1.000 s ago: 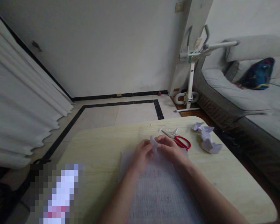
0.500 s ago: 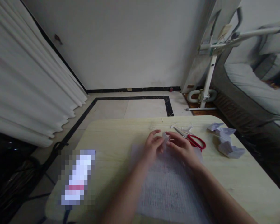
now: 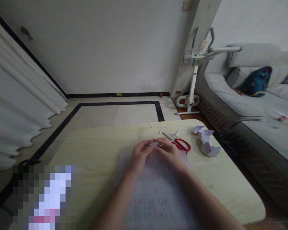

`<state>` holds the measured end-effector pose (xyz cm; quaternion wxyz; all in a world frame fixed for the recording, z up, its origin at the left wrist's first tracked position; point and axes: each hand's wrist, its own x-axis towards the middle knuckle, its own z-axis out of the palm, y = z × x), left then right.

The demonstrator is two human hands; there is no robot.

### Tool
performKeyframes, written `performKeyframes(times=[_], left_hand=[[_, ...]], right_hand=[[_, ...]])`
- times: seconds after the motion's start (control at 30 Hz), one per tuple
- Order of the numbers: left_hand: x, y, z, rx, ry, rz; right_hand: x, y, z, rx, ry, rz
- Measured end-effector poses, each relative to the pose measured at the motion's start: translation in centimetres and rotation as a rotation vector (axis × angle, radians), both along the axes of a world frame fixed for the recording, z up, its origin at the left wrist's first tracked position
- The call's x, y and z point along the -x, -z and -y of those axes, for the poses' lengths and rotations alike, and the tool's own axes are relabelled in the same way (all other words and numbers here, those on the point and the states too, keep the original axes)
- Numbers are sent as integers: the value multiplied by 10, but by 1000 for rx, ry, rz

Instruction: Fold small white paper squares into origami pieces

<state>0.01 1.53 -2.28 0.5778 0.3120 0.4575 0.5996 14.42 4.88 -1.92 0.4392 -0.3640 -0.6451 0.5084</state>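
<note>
My left hand [image 3: 139, 155] and my right hand [image 3: 169, 152] meet over the far edge of a large white sheet of paper [image 3: 156, 198] on a pale wooden table [image 3: 96, 150]. Both pinch a small folded piece of white paper [image 3: 154, 144] between their fingertips, held low just above the sheet. Red-handled scissors [image 3: 181, 144] lie on the table just right of my right hand.
Crumpled white paper [image 3: 207, 144] and a few small paper scraps [image 3: 169, 132] lie at the table's far right. A grey sofa [image 3: 252, 108] with a dark blue cushion [image 3: 255, 82] stands to the right, a white stand [image 3: 193, 83] beside it. White curtains [image 3: 19, 108] hang at the left.
The small folded paper stood upright between my fingers before; now it is pressed lower and flatter. The camera swung left and back.
</note>
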Motion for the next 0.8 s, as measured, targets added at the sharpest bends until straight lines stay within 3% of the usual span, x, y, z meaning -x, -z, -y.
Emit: performKeyframes(times=[0.2,0.4,0.6,0.8], left_hand=[[1,-5,1,-14,-52,-195],[1,-11,3,-30,4,-272],[0,-5,2,-56,30,-332],[1,0,1,-189,-51,-459]], right_hand=[[0,4,-1,-24,46,21],[-1,2,-4,-55,76,8],[-2,-7,-2,-66,88,23],[-3,-10,-2,-72,86,23]])
